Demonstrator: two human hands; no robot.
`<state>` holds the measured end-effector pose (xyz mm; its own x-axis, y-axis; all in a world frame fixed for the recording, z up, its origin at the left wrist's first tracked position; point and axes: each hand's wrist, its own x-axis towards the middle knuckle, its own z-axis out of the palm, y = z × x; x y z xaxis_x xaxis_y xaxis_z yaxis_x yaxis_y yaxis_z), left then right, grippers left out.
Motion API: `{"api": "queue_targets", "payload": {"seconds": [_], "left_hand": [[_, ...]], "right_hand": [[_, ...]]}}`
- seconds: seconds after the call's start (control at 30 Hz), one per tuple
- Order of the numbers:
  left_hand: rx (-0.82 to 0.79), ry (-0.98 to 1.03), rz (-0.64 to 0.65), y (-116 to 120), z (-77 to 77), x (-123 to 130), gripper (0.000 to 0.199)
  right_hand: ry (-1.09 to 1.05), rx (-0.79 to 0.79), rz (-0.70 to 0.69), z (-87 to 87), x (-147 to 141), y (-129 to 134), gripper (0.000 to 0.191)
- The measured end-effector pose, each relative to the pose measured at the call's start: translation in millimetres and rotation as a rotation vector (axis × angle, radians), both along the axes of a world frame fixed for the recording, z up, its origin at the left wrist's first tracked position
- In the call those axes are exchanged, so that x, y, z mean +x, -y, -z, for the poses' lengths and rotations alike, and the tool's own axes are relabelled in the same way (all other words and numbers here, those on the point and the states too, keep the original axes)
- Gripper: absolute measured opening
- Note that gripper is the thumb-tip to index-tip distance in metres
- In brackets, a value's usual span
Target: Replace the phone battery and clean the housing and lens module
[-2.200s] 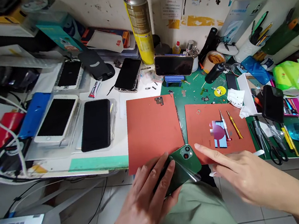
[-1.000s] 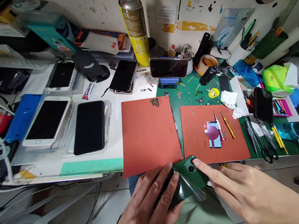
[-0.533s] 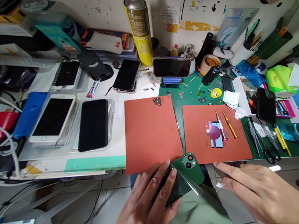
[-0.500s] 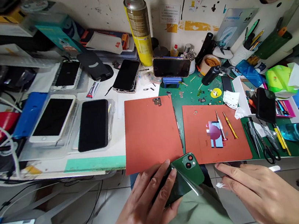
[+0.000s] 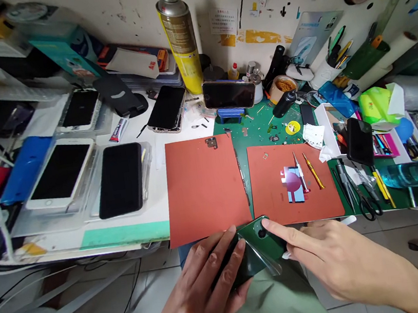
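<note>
- Left hand (image 5: 206, 276) grips the green phone (image 5: 273, 246); clear film (image 5: 266, 261) looks only partly lifted.
- Right hand (image 5: 327, 248) points at the camera (image 5: 262, 233); cannot tell whether it grips anything.

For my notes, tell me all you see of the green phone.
The green phone is held slanted, glossy back facing up, above the lap. A camera block with a dark lens sits in its far corner, partly hidden by the right hand, whose index fingertip seems to touch it. Clear film, curled at its loose edge, covers part of the back. The left hand holds the other end.
</note>
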<state>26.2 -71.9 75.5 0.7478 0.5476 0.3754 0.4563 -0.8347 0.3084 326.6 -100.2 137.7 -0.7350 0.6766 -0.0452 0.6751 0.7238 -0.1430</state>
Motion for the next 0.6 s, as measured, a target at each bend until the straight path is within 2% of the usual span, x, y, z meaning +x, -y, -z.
{"api": "queue_targets", "payload": {"seconds": [0.2, 0.37, 0.6], "left_hand": [[-0.012, 0.026, 0.004, 1.9, 3.7, -1.2, 0.052], [-0.022, 0.021, 0.005, 1.8, 3.9, -3.0, 0.054], [0.003, 0.013, -0.008, 0.5, 3.4, -2.9, 0.051]], "right_hand": [[-0.006, 0.010, -0.048, -1.3, 0.4, -1.7, 0.027], [-0.053, 0.049, -0.011, -8.3, 4.9, -1.7, 0.032], [-0.024, 0.021, -0.017, -6.1, -0.9, -8.0, 0.028]]}}
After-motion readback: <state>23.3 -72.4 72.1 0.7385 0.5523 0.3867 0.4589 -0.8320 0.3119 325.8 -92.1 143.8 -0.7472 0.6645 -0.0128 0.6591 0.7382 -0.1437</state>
